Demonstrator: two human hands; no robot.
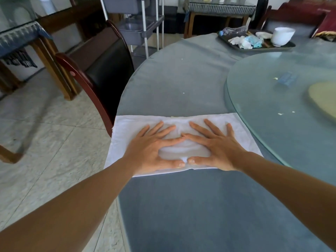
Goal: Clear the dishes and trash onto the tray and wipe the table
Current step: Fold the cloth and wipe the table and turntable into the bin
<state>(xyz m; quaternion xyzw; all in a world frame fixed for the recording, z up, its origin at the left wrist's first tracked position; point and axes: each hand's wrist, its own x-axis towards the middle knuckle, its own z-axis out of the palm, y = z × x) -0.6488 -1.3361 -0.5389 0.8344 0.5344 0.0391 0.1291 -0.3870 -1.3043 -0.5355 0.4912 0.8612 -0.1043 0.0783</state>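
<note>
head | left hand (151, 151), right hand (217, 150) flat on cloth (127, 135)

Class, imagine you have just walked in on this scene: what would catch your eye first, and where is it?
First, the two hands, left and right, pressed flat with fingers spread on a white cloth at the near edge of the table. Next, the tray at the far side, loaded with a white bowl, crumpled tissues and a plastic bottle. A glass turntable fills the right.
</note>
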